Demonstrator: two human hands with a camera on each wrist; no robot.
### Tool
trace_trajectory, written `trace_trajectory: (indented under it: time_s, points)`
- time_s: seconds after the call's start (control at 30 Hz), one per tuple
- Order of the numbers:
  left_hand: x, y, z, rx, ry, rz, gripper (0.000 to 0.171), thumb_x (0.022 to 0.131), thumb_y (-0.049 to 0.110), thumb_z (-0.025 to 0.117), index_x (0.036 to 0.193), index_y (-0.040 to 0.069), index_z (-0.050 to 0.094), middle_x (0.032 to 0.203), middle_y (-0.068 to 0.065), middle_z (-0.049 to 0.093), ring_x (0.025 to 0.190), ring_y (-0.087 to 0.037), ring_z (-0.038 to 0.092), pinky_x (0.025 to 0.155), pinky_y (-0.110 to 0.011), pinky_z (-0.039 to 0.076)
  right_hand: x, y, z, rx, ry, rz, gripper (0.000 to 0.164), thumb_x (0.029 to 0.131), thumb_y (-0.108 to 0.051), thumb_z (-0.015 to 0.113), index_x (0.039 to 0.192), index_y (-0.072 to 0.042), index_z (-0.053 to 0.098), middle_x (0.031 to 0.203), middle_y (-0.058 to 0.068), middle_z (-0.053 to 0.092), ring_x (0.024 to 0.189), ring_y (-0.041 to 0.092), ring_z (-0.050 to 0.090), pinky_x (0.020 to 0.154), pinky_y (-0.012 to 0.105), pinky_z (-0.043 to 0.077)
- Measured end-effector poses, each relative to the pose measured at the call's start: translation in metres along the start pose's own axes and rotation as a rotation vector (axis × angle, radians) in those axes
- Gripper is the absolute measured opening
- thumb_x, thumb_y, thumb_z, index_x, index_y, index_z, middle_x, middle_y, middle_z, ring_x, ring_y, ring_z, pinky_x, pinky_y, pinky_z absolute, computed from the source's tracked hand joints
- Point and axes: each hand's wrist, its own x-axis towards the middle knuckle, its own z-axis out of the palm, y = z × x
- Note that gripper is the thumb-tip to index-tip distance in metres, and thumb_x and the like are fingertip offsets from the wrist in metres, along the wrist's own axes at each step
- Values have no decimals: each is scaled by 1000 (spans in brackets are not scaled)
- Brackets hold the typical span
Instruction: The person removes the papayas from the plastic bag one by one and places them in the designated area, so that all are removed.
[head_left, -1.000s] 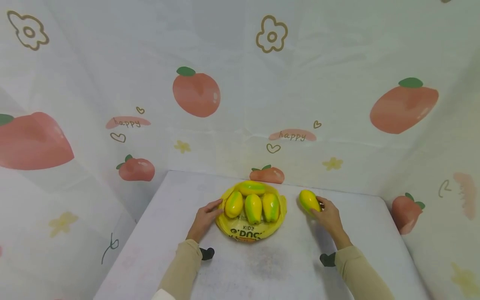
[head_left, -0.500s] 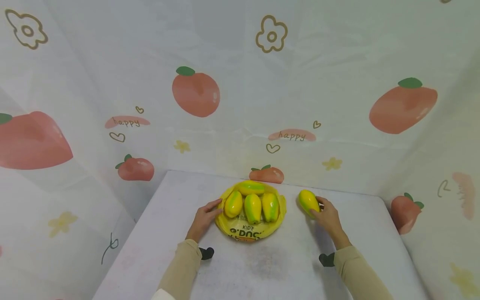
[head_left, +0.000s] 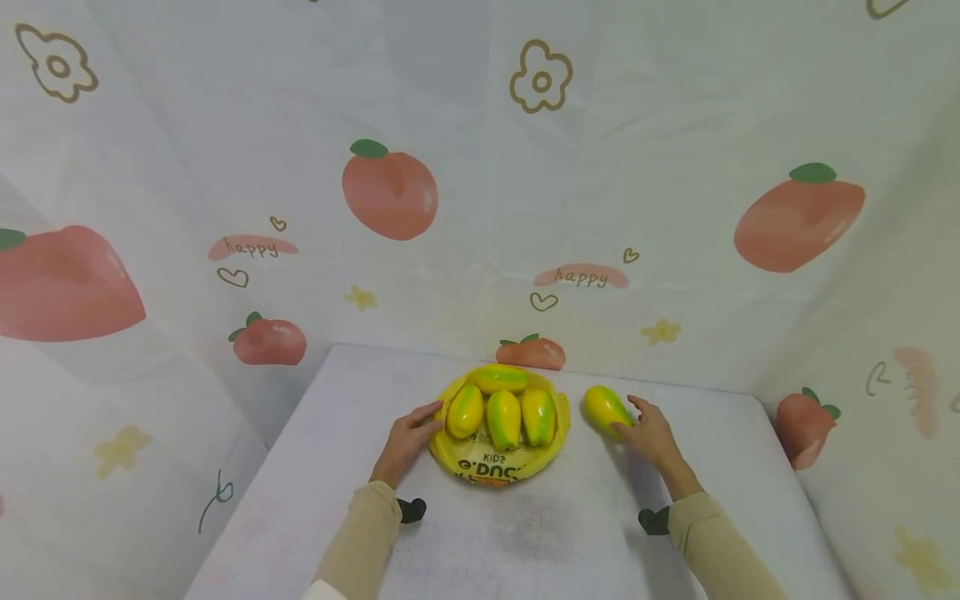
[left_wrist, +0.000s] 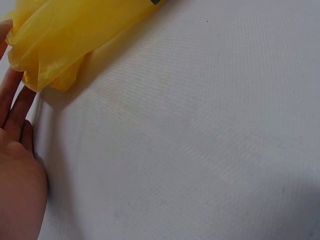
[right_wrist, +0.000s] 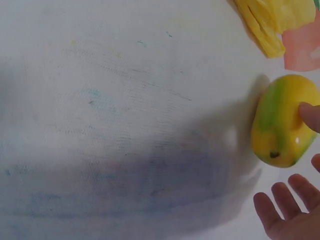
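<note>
In the head view a glossy yellow-green papaya [head_left: 606,410] lies on the table to the right of a round, yellow plastic-covered dish [head_left: 487,468]. My right hand [head_left: 652,437] is just right of this papaya with its fingers spread. In the right wrist view the thumb [right_wrist: 310,116] overlaps the papaya's side, while the other fingers [right_wrist: 286,200] stand apart from it. My left hand [head_left: 405,442] rests at the dish's left rim, its fingers loosely extended against the yellow plastic [left_wrist: 55,45]. Several similar papayas [head_left: 504,419] sit together in the dish.
The white table [head_left: 480,550] ends at the back against a white cloth wall [head_left: 465,108] printed with peaches and flowers. More of this cloth hangs on both sides. Black wrist mounts [head_left: 654,522] stick out inward from both sleeves.
The right hand's fingers have come off the papaya and spread; the papaya sits slightly further left. The left hand stays at the dish. The head view has tilted a little.
</note>
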Motion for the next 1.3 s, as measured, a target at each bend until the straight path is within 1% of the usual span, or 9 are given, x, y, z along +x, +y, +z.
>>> trace_trajectory:
  time_s: [0.27, 0.47, 0.57, 0.63, 0.8, 0.9, 1.03, 1.13, 1.3]
  points:
    - [-1, 1, -1, -18, -7, -11, 44, 93, 32, 73, 136, 26, 67, 149, -1, 60, 152, -27, 40, 130, -49, 27, 0, -9, -5, -69, -25, -14, 78, 94, -28, 70, 153, 9, 33, 152, 40, 35, 138, 58, 37, 116, 70, 35]
    - [-1, 0, 0, -21, -7, -7, 44, 93, 32, 72, 136, 25, 67, 150, -2, 58, 152, -29, 39, 129, -52, 26, 0, -19, -6, -165, 14, -98, 79, 95, -37, 69, 151, 9, 35, 146, 43, 39, 132, 66, 38, 110, 75, 37]
    - [-1, 1, 0, -25, -5, -8, 44, 93, 31, 72, 136, 25, 67, 150, -2, 58, 152, -29, 39, 130, -51, 26, -1, -25, -6, -214, 48, -146, 79, 96, -40, 67, 151, 9, 36, 146, 43, 38, 131, 67, 37, 110, 76, 35]
    - [-1, 1, -1, -31, -4, -9, 44, 93, 30, 73, 136, 25, 67, 150, -2, 59, 152, -29, 39, 130, -51, 26, -2, -29, -7, -238, 63, -159, 80, 97, -43, 65, 152, 8, 34, 149, 42, 35, 133, 67, 34, 111, 76, 33]
    - [-1, 1, -1, -28, -2, -15, 43, 93, 30, 72, 136, 25, 67, 151, -3, 58, 152, -29, 39, 130, -51, 26, -5, -42, -10, -285, 67, -142, 86, 98, -53, 59, 156, 3, 30, 158, 41, 21, 140, 67, 23, 114, 79, 28]
    - [-1, 1, 0, -25, -3, -17, 43, 94, 29, 72, 136, 25, 67, 151, -3, 58, 153, -30, 38, 130, -51, 26, -5, -48, -11, -316, 66, -141, 90, 97, -59, 56, 158, 0, 27, 161, 40, 15, 144, 67, 16, 118, 79, 20]
    - [-1, 1, 0, -24, 1, -19, 43, 95, 27, 71, 137, 24, 66, 151, -4, 58, 153, -30, 38, 130, -52, 26, -4, -55, -10, -362, 58, -147, 96, 94, -66, 54, 160, -5, 23, 165, 37, 9, 148, 66, 8, 118, 81, 12]
    - [-1, 2, 0, -23, 7, -28, 42, 94, 27, 72, 136, 23, 67, 150, -4, 58, 152, -30, 39, 130, -51, 27, -5, -59, -11, -403, 58, -168, 98, 93, -67, 56, 162, -7, 22, 166, 35, 7, 149, 65, 7, 115, 84, 13]
    - [-1, 3, 1, -14, 6, -28, 42, 94, 27, 71, 136, 22, 67, 150, -5, 59, 152, -30, 40, 129, -51, 27, -8, -67, -13, -478, 80, -233, 96, 92, -66, 59, 161, -8, 26, 166, 34, 11, 150, 63, 10, 114, 85, 15]
